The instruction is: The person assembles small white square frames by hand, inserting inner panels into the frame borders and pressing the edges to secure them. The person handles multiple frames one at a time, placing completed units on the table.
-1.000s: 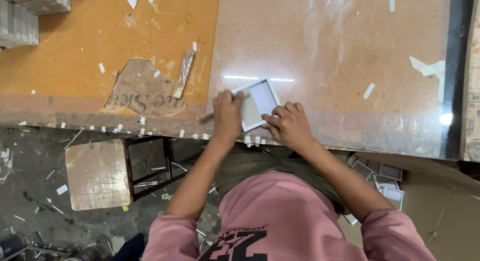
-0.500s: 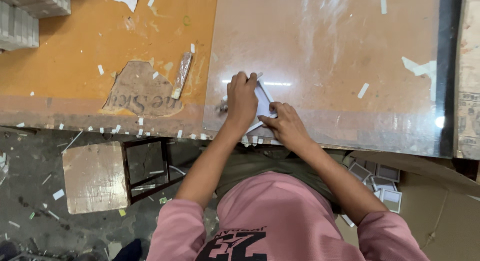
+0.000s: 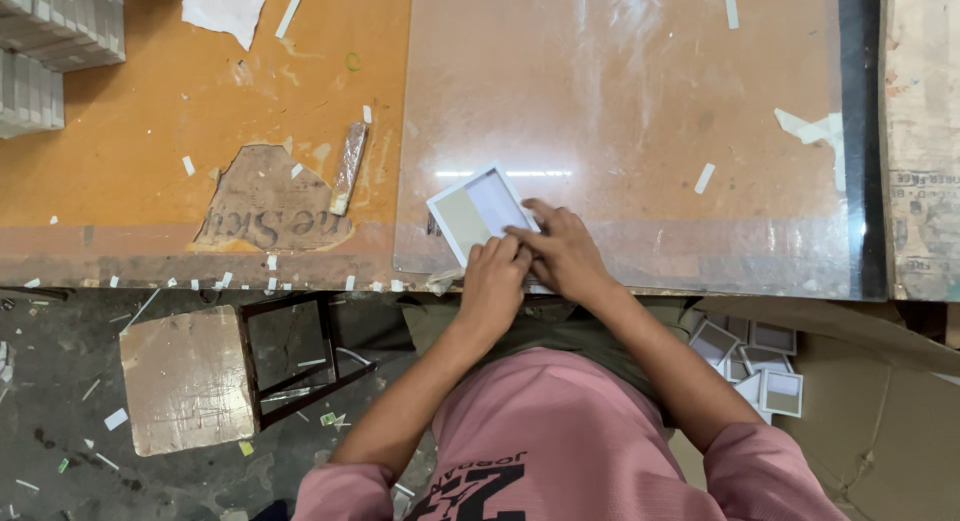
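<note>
A small white rectangular frame [image 3: 478, 211] with a beige and white panel inside lies flat on the glass sheet [image 3: 640, 121] near the table's front edge. My left hand [image 3: 492, 281] grips its near edge with bent fingers. My right hand [image 3: 566, 251] presses on the frame's near right corner, fingers laid over it. Both hands touch each other at the frame. The frame's far left part is uncovered.
The orange tabletop [image 3: 150, 111] with a torn patch [image 3: 265, 201] lies to the left, littered with paper strips. Grey stacked blocks [image 3: 50, 41] sit at far left. A cardboard box with several similar white frames [image 3: 760, 366] stands at lower right. A dark stool frame [image 3: 295, 356] and board are below.
The frame, earlier hidden under my left hand, now lies flat and exposed. My left hand slid back toward the table edge; my right hand moved forward onto the frame's corner.
</note>
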